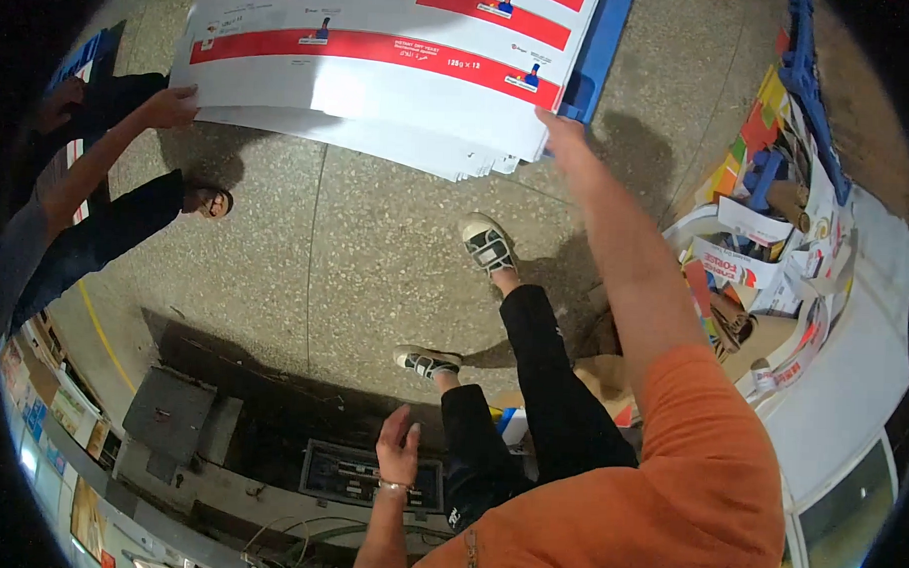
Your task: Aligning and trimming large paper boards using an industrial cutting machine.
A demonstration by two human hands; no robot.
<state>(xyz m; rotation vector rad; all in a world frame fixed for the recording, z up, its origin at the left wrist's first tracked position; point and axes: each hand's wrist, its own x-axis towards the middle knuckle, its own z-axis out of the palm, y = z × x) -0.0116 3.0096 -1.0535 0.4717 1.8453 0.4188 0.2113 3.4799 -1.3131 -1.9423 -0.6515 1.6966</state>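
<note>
A large white printed sheet (351, 80) with red bands lies on top of a stack of similar sheets (399, 154), whose loose edges fan out below it. My right hand (563, 133) reaches far forward and pinches the sheet's near right corner. At the opposite corner, a co-worker's hand (168, 108) grips the sheet's left edge. My left hand (397, 450), with a bracelet at the wrist, hangs low near my body, its fingers loosely apart and holding nothing. Beneath the stack's right side shows a blue pallet (595, 59).
On the right stands a large white bag (839, 297) of cardboard scraps and printed offcuts (736, 264). Dark machinery (368, 476) with a grey box (170, 411) lines the near side. The co-worker's leg (106, 242) is at the left, and my feet are on the speckled floor (376, 251).
</note>
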